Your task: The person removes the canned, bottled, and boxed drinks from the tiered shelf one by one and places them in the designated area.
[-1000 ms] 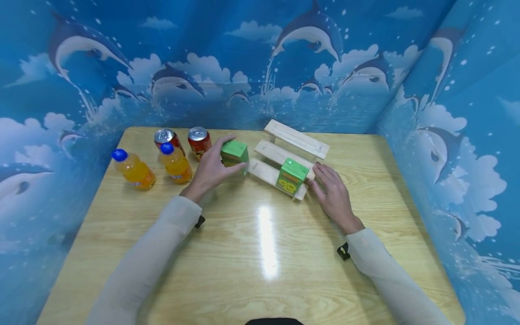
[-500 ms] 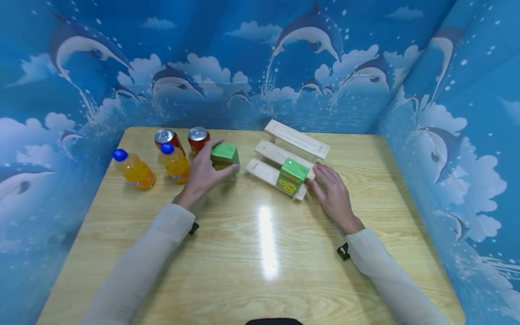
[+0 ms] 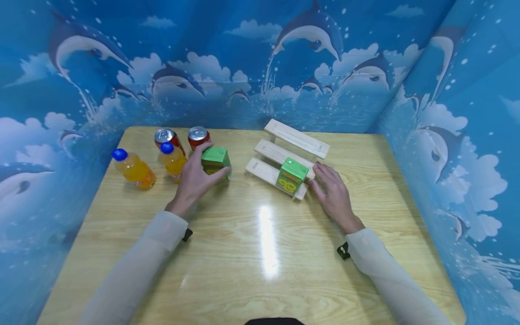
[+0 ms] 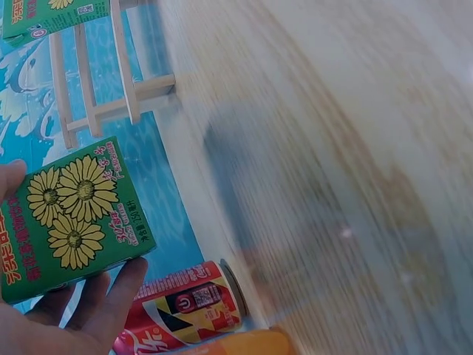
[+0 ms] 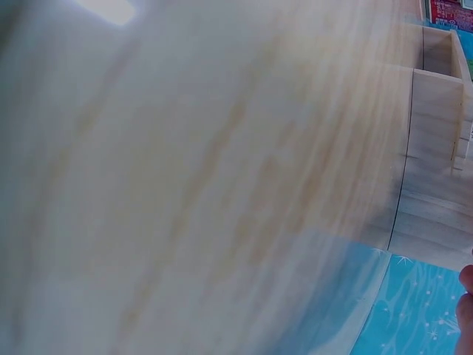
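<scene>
My left hand [image 3: 193, 178] grips a green drink carton [image 3: 216, 155] between thumb and fingers, left of the wooden tiered rack [image 3: 278, 152]. Yellow flowers show on the face of that carton [image 4: 77, 200] in the left wrist view. A second green carton [image 3: 293, 171] stands on the rack's lowest step, toward its right end. My right hand [image 3: 334, 194] is at the rack's right end, its fingers extended against the middle step. Only some fingertips [image 5: 467, 296] of it show at the edge of the right wrist view, beside the rack's side panel [image 5: 436, 163].
Two red cans, a left one [image 3: 165, 135] and a right one [image 3: 198, 136], stand near the table's back edge. Two orange drink bottles with blue caps, one far left [image 3: 136, 170] and one [image 3: 172, 162] just behind my left hand, stand in front. A dolphin-print curtain [image 3: 243, 58] encloses the table.
My left hand has moved left and slightly toward me, carrying the carton away from the rack to near the cans. The right hand, the rack and the second carton have stayed put.
</scene>
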Demonstrator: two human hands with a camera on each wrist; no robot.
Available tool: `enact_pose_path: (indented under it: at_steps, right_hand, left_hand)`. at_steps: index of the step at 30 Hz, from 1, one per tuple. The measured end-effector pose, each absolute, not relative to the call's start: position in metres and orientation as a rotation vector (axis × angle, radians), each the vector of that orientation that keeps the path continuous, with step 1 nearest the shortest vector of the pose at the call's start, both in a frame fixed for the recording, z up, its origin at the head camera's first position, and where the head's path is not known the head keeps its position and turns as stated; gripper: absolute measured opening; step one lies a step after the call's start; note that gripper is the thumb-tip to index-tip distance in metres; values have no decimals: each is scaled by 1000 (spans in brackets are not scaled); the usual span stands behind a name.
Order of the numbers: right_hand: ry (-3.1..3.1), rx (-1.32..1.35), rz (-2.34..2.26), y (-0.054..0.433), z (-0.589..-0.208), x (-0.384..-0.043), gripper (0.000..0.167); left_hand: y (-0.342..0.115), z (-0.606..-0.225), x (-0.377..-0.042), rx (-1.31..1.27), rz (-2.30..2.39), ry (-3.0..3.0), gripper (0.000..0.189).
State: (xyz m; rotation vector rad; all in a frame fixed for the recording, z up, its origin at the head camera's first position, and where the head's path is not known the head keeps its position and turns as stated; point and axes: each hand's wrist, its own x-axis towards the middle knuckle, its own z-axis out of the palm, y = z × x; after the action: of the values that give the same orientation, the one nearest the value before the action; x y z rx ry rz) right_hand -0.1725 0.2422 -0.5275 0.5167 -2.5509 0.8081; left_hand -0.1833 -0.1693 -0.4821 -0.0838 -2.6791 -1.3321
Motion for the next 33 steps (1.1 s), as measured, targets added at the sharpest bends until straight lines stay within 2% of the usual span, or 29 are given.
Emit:
enact_pose_path:
  at_steps: [33]
  right_hand:
    - [-2557, 523, 796, 242, -528, -173, 48]
  left_hand:
    - [-208, -487, -140, 117, -1227, -2738, 89]
